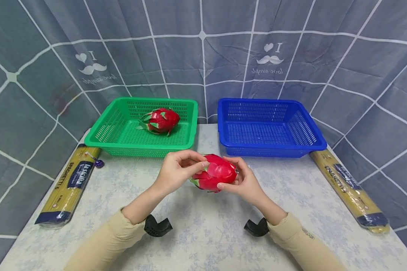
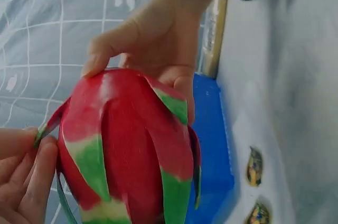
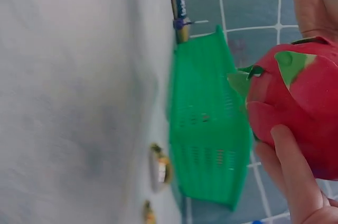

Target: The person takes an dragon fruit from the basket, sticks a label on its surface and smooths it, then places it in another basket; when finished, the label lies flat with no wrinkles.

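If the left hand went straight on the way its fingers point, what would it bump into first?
Most likely the red dragon fruit: the left hand is beside it, pinching a green-tipped scale, though exact depth is hard to judge.

it's a booth: grey curtains surround a table.

The right hand hides part of the right end of the held dragon fruit, and the fruit's underside is out of sight. The blue basket covers the far end of the right spaghetti pack, whose smallest print I can't read. Both sleeves run off the near edge. In the left wrist view, little gold shapes blur beyond naming.
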`<control>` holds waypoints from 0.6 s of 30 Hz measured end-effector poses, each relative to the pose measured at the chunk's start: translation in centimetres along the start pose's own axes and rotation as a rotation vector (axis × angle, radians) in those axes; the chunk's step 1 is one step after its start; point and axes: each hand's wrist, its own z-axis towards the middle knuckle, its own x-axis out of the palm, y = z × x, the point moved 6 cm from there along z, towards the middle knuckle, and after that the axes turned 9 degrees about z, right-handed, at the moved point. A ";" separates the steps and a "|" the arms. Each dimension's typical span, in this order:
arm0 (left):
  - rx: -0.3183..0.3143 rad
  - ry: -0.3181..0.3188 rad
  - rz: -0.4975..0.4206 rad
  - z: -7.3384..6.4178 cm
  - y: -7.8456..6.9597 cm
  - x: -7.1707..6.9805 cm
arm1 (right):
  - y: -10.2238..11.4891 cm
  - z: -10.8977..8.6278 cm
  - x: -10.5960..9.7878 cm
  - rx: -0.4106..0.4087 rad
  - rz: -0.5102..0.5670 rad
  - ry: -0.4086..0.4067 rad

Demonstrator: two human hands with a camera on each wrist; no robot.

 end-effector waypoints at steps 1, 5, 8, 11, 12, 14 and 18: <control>0.059 -0.014 0.047 -0.3 -0.1 0.1 | -0.3 -0.2 -0.1 -0.003 0.003 0.004; 0.313 -0.114 0.276 -1.4 -0.1 0.0 | -1.2 -0.7 -0.4 -0.005 0.033 0.027; 0.398 -0.124 0.415 -2.0 1.0 -0.2 | -1.7 -1.0 -0.6 0.001 0.061 0.052; 0.321 -0.019 0.520 -2.5 3.1 0.0 | -2.3 -1.3 -0.8 0.005 0.098 0.103; 0.262 0.034 0.540 -2.7 4.0 0.1 | -2.5 -1.5 -0.8 0.010 0.108 0.125; 0.156 0.143 0.552 -3.1 5.6 0.5 | -3.1 -1.7 -0.7 0.023 0.126 0.173; 0.085 0.253 0.495 -3.7 7.4 1.3 | -4.2 -2.0 -0.7 0.061 0.127 0.221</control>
